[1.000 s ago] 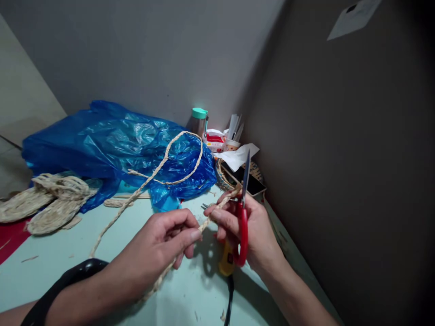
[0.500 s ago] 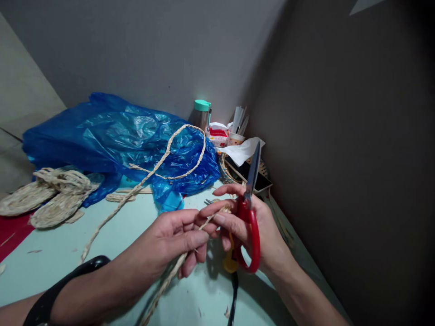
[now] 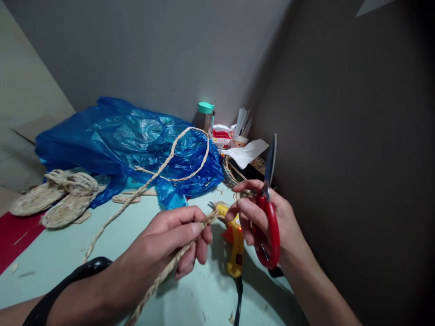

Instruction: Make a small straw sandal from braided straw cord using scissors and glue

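Between the thumb and fingers of my left hand [image 3: 180,240] is pinched a braided straw cord [image 3: 159,276], its end sticking out past the fingertips. The cord trails down to the bottom edge. My right hand [image 3: 265,217] holds red-handled scissors [image 3: 270,226], blades pointing up and handle loops against the palm. Its thumb and fingertips have no cord between them. Under and between the hands lies a yellow glue gun [image 3: 236,249] with a small red light lit and a black cable; its front is partly covered by the cord's end and my right fingers.
A crumpled blue plastic bag [image 3: 136,145] lies behind, with a loop of braided cord across it. Woven straw slippers [image 3: 64,208] rest at left on red cloth. A green-lidded bottle [image 3: 205,115], a tissue pack [image 3: 222,136] and a dark phone [image 3: 253,172] stand or lie near the wall.
My right hand has let go of the cord's end and moved right with the scissors. My left hand keeps the cord. The glue gun now shows more fully; the view has shifted slightly.
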Tool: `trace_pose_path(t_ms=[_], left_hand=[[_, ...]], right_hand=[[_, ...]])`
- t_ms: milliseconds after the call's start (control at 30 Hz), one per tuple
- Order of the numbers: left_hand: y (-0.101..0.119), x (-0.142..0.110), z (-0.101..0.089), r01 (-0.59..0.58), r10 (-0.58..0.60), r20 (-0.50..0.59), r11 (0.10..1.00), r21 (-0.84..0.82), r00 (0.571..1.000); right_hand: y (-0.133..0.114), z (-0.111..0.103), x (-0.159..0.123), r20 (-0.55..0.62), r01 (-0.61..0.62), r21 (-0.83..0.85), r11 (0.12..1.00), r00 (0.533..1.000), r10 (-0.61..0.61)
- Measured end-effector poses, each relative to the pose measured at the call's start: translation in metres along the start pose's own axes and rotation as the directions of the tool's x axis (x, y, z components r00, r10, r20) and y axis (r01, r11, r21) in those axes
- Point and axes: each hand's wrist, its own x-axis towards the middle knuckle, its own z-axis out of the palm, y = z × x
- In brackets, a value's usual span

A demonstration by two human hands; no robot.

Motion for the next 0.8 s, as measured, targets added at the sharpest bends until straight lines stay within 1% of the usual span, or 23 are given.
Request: trace_pose_path(t_ms=[67,200,400,500,567,633,700,800], left_hand=[[0.001,-0.002,-0.001,-0.01,0.01,-0.003,0.998,-0.054,1.0],[0.002,-0.004,-0.003,-0.029,0.029,-0.004,0.999,-0.032,1.0],[0.005,-0.004,-0.004,-0.066,0.065,0.004,0.997,0.05,0.998],[0.007,-0.006,-0.003,-0.086,0.084,0.028,0.995,0.052,0.996],[0.01,-0.008,-0.002,-0.093,0.092,0.04,0.995,0.025,0.995],[0.011,-0.012,-0.001,-0.095,0.093,0.051,0.995,0.021,0.994],[0.012,-0.015,0.0,-0.103,0.101,0.046,0.994,0.044,0.994],[0.01,-0.02,0.004,-0.121,0.117,0.042,0.987,0.11,0.992]], right_hand=[[-0.002,0.001,-0.002,0.036,-0.032,-0.064,0.997,0.999,0.034],[-0.003,0.005,-0.004,0.063,-0.062,-0.171,0.983,0.995,0.074],[0.001,0.003,-0.006,0.151,-0.001,-0.24,0.971,0.988,0.038],[0.002,0.002,-0.007,0.23,0.073,-0.314,0.947,0.973,0.002],[-0.001,0.002,-0.01,0.284,0.139,-0.39,0.91,0.958,-0.025],[-0.006,0.002,-0.016,0.302,0.175,-0.487,0.856,0.953,-0.023],[-0.011,0.002,-0.028,0.268,0.169,-0.612,0.773,0.963,0.002],[-0.015,0.001,-0.056,0.174,0.116,-0.773,0.624,0.984,0.032]])
